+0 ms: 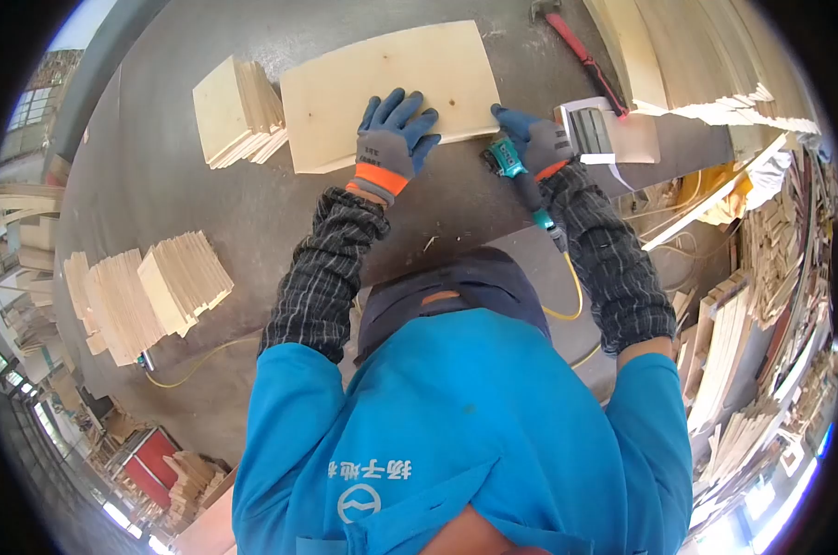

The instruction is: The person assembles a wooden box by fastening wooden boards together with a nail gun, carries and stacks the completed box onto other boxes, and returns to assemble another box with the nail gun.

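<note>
"Where was the big wood board (pixel 345 102)?" I asked.

"Flat on the dark table (pixel 150 157), just beside a little wood stack (pixel 223 111)," said my friend. "The left hand (pixel 384 157) pressed on it near its close edge. Its fingers were open and spread out, not grabbing."

"That was a good way to keep it still," I said. "And the right hand (pixel 541 143)?"

"It was by the board's corner, with the green tool (pixel 509 157) right against it. I couldn't tell if its fingers were curled around the tool."

"To do that well, you had to push down flat, so the board didn't slide," I said. "And fingers had to stay away from the tool's front end."

"The yellow hose (pixel 578 291) had to hang loose, too," said my friend. "A tug could have made the tool slip."
</note>
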A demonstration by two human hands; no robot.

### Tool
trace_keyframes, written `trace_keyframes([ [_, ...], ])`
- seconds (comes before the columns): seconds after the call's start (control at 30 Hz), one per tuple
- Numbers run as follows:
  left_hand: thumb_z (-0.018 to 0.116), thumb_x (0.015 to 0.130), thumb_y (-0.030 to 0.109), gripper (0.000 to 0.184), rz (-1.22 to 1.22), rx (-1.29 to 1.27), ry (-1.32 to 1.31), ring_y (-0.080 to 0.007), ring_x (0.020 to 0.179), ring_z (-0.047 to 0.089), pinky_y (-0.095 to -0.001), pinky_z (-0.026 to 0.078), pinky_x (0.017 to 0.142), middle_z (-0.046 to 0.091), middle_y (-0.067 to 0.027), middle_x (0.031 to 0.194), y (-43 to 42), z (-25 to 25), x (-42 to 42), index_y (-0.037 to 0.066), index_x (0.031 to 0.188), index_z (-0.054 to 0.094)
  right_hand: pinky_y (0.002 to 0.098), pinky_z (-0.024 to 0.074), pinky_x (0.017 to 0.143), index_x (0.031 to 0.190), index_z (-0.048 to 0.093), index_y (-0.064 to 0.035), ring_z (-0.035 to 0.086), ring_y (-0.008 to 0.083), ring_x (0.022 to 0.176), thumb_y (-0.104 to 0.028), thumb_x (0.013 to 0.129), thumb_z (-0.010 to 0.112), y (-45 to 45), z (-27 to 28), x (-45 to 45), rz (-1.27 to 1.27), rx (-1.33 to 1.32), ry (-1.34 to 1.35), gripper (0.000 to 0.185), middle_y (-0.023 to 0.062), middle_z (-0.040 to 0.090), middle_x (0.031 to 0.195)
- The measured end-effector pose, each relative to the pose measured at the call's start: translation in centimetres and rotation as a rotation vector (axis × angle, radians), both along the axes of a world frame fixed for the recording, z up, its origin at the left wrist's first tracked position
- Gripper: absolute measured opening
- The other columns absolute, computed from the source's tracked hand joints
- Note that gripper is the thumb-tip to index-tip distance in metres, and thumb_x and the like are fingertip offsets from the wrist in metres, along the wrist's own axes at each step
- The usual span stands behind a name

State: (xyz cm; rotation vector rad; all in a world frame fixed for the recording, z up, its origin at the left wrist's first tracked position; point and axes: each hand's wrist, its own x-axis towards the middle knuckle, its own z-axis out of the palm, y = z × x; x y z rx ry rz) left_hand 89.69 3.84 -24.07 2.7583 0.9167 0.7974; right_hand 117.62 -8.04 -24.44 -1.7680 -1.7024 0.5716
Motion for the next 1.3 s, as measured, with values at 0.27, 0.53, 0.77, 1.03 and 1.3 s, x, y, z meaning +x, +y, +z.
trace_keyframes([
  [0.27,0.087,0.080,0.031,0.034,0.030,0.031,-0.044,-0.0378,0.131,0.062,-0.0591,0.047,0.110,0.069,-0.0084,0.136,-0.3,0.2,0.5,0.018,0.110,0.080,0.0476,0.0559,0.098,0.162,0.034,-0.0039,0.068,0.0404,0.120,-0.034,0.092,0.077,-9.6,-3.0,-2.5,-0.244,-0.335,-0.151,0.088,0.0258,0.065,0.139],
  [0.53,0.090,0.077,0.034,0.034,0.062,0.035,-0.083,-0.0376,0.126,0.065,-0.0603,0.049,0.108,0.071,-0.0074,0.131,-0.4,0.8,1.0,0.017,0.104,0.078,0.0506,0.0566,0.092,0.164,0.029,-0.0057,0.070,0.0428,0.110,-0.038,0.087,0.078,-8.5,-4.0,-3.0,-0.316,-0.635,-0.297,0.097,0.0295,0.065,0.130],
  [0.77,0.089,0.079,0.035,0.035,0.052,0.047,-0.122,-0.0389,0.125,0.064,-0.0615,0.049,0.108,0.069,-0.0087,0.132,-0.3,0.0,0.7,0.018,0.107,0.076,0.0401,0.0570,0.080,0.142,0.060,-0.0006,0.075,0.0243,0.090,-0.028,0.086,0.077,-10.4,3.4,0.4,-0.440,-0.662,0.274,0.065,0.0176,0.077,0.104],
  [1.03,0.086,0.082,0.037,0.035,0.059,0.037,-0.111,-0.0374,0.129,0.061,-0.0616,0.047,0.109,0.067,-0.0081,0.134,-0.3,-0.3,0.6,0.019,0.109,0.072,0.0260,0.0489,0.060,0.117,0.068,0.0041,0.059,0.0105,0.065,-0.023,0.088,0.068,-7.7,17.6,-4.4,-0.484,-0.557,0.817,0.039,0.0023,0.060,0.076],
  [1.3,0.085,0.084,0.038,0.033,0.050,0.024,-0.100,-0.0374,0.129,0.061,-0.0616,0.047,0.109,0.067,-0.0085,0.134,-0.2,-0.2,0.4,0.019,0.109,0.073,0.0279,0.0512,0.059,0.116,0.068,0.0036,0.060,0.0107,0.065,-0.023,0.091,0.068,-4.8,16.6,-4.4,-0.492,-0.580,0.804,0.037,0.0027,0.062,0.079],
])
